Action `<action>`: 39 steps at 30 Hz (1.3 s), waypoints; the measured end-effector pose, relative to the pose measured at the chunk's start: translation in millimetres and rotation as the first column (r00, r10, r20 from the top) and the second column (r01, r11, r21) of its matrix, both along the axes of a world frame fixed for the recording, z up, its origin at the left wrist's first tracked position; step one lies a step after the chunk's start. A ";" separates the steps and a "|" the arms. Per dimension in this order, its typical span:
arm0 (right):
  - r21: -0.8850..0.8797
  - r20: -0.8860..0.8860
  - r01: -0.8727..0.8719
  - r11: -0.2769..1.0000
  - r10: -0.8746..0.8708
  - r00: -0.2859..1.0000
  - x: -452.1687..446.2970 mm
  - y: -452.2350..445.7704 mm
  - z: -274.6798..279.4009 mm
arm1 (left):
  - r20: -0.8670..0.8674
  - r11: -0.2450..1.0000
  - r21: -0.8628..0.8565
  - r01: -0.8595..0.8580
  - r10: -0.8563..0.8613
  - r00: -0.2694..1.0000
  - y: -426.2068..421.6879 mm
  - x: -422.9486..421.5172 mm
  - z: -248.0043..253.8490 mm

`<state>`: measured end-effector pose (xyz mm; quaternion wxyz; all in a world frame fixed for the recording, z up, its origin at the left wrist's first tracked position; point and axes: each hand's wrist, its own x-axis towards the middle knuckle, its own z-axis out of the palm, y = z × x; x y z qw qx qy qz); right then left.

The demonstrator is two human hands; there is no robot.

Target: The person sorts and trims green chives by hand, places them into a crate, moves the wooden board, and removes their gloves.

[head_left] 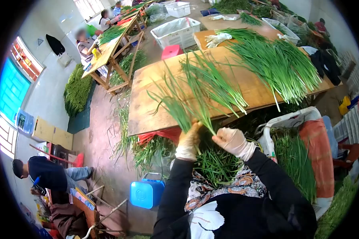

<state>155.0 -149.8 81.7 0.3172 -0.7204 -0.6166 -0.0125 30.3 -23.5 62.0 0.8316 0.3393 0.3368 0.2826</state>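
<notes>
My left hand (189,140), in a pale thin glove, is closed around a bunch of garlic chives (178,114) just off the table's near edge. The leaves point away from me over the wood. Beside it, my gloved right hand (234,142) pinches the lower end of a few garlic chives (203,113) that fan out from the left hand. A small loose row of chives (223,87) lies on the table (147,109) ahead. To its right spreads a large pile of chives (279,65) with white stem ends toward me. Trimmed green leaves (217,165) fill my lap.
A white crate (269,143) with chives and a red cloth stands at my right. A blue container (146,194) sits on the floor at left. Other people work at a far table (109,53); another person (48,173) is at lower left. A white bin (175,34) stands behind.
</notes>
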 end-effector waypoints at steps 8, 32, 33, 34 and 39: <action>-0.164 -0.787 -0.332 0.929 0.080 0.612 -16.5 3.8 -9.6 | -0.009 0.975 0.040 0.217 -0.217 0.976 -7.9 -9.1 -12.9; -0.114 0.103 -0.413 0.904 0.424 0.900 21.7 35.6 -67.4 | 0.195 0.995 0.097 -0.025 0.006 0.981 40.1 -30.1 19.8; -0.129 -0.111 -0.555 0.822 0.544 0.832 16.2 23.2 -55.1 | 0.200 0.996 0.087 -0.017 -0.001 0.980 43.3 -30.8 13.0; -0.192 -0.287 -0.549 0.814 0.488 0.824 12.9 7.4 -23.9 | 0.199 0.997 0.083 -0.012 -0.005 0.980 43.2 -30.4 8.4; -0.157 0.403 0.377 0.913 -0.290 0.868 68.9 13.4 -10.0 | 0.202 0.997 -0.079 0.023 -0.007 0.979 31.6 -15.3 -9.6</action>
